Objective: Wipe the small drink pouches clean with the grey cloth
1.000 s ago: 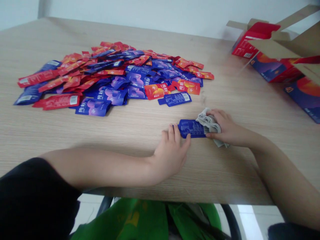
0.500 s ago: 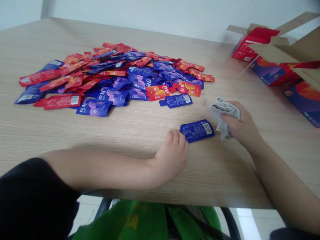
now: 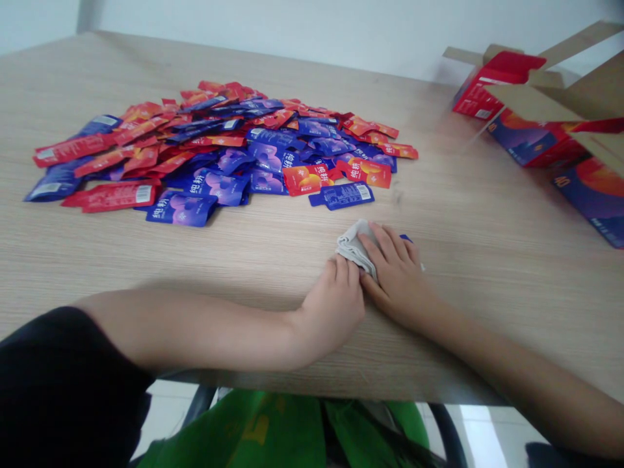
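My right hand (image 3: 397, 270) presses a folded grey-white cloth (image 3: 351, 245) down over a blue sachet (image 3: 405, 238) on the table. Only a small blue corner of that sachet shows past my fingers; the rest is covered. Close against the cloth, my left hand (image 3: 336, 292) is closed with its fingertips down at the covered sachet's left end. Just beyond my hands another blue sachet (image 3: 348, 195) lies flat, its barcode side up, at the near edge of a heap of red and blue sachets (image 3: 268, 159).
Open cardboard boxes stand at the right: a red one (image 3: 472, 97) at the back, a blue and red one (image 3: 524, 140) with raised flaps, and another blue one (image 3: 595, 201) nearer. The wooden table (image 3: 253, 260) ends in front of my green apron (image 3: 273, 429).
My right hand has moved left with the cloth and laid it over the blue sachet, which was in plain sight before. My left hand stays in place.
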Demonstrator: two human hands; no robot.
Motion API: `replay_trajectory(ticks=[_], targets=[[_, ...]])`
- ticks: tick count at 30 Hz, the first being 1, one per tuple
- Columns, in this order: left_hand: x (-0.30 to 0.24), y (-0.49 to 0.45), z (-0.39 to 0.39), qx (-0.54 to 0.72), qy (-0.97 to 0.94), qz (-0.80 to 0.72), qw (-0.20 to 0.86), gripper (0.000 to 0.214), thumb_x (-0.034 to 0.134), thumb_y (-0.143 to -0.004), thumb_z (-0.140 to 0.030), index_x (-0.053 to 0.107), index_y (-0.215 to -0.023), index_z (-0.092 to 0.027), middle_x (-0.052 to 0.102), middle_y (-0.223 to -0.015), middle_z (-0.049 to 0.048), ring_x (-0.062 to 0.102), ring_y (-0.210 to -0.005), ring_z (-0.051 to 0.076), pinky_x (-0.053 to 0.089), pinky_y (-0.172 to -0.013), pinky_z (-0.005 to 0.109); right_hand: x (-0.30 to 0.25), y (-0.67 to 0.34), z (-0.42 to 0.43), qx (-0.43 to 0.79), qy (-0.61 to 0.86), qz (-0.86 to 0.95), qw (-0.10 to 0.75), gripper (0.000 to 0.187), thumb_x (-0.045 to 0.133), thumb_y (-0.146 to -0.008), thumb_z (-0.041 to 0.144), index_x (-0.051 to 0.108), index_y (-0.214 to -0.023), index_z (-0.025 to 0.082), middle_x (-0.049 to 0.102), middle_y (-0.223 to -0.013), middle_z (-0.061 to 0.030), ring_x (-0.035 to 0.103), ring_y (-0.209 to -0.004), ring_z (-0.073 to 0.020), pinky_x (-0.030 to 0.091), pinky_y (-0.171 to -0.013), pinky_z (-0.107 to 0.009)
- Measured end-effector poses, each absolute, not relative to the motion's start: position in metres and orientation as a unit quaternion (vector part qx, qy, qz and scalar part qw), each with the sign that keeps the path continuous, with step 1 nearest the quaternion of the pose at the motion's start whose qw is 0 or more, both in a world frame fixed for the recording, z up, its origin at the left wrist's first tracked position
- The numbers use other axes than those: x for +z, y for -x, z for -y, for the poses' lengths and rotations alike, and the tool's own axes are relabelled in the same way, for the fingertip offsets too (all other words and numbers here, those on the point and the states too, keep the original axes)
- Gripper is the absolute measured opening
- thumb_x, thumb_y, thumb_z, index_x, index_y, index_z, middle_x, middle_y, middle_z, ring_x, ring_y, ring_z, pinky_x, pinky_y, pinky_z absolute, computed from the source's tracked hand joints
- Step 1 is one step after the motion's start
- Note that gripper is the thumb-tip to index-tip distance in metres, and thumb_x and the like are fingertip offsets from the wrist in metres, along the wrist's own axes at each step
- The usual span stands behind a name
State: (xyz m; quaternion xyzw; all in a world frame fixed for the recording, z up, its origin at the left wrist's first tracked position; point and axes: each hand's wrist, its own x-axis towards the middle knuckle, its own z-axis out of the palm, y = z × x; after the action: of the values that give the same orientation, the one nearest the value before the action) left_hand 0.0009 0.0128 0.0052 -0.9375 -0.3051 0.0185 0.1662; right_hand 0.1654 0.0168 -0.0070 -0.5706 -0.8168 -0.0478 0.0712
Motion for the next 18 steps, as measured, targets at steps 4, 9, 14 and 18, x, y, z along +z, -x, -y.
replay_trajectory(ticks=[4, 9, 14, 18], targets=[[0.0049, -0.0012, -0.0133, 0.022, 0.938, 0.299, 0.173, 0.038, 0.043, -0.093, -0.016, 0.065, -0.118, 0.003, 0.064, -0.124, 0.0280, 0.063, -0.114, 0.036, 0.048, -0.095, 0.045, -0.0054, -0.1706, -0.0197, -0.035, 0.507, 0.858, 0.080, 0.058, 0.035, -0.098, 0.036, 0.033, -0.152, 0.013, 0.033, -0.160, -0.0115, 0.024, -0.147, -0.0308, 0.023, -0.114, -0.052], [0.0045, -0.0015, -0.0115, 0.039, 0.935, 0.307, 0.172, 0.039, 0.042, -0.093, -0.015, 0.064, -0.120, 0.002, 0.063, -0.125, 0.0278, 0.062, -0.116, 0.035, 0.049, -0.094, 0.045, -0.0049, -0.1716, -0.0218, -0.015, 0.485, 0.870, 0.084, 0.055, 0.035, -0.098, 0.035, 0.038, -0.150, 0.019, 0.038, -0.157, -0.0102, 0.028, -0.146, -0.0295, 0.021, -0.114, -0.054], [0.0020, -0.0010, -0.0094, 0.033, 0.935, 0.313, 0.164, 0.040, 0.042, -0.094, -0.016, 0.063, -0.124, 0.001, 0.062, -0.128, 0.0273, 0.060, -0.120, 0.036, 0.048, -0.096, 0.046, -0.0057, -0.1707, -0.0213, -0.016, 0.489, 0.868, 0.087, 0.054, 0.036, -0.097, 0.034, 0.041, -0.148, 0.018, 0.039, -0.156, -0.0104, 0.030, -0.145, -0.0286, 0.020, -0.115, -0.053], [0.0010, -0.0015, -0.0082, 0.041, 0.932, 0.323, 0.161, 0.041, 0.043, -0.095, -0.019, 0.063, -0.124, 0.002, 0.062, -0.128, 0.0274, 0.060, -0.121, 0.035, 0.049, -0.096, 0.044, -0.0070, -0.1704, -0.0203, -0.025, 0.491, 0.866, 0.084, 0.052, 0.037, -0.097, 0.033, 0.045, -0.145, 0.014, 0.040, -0.156, -0.0124, 0.031, -0.145, -0.0290, 0.020, -0.115, -0.053]])
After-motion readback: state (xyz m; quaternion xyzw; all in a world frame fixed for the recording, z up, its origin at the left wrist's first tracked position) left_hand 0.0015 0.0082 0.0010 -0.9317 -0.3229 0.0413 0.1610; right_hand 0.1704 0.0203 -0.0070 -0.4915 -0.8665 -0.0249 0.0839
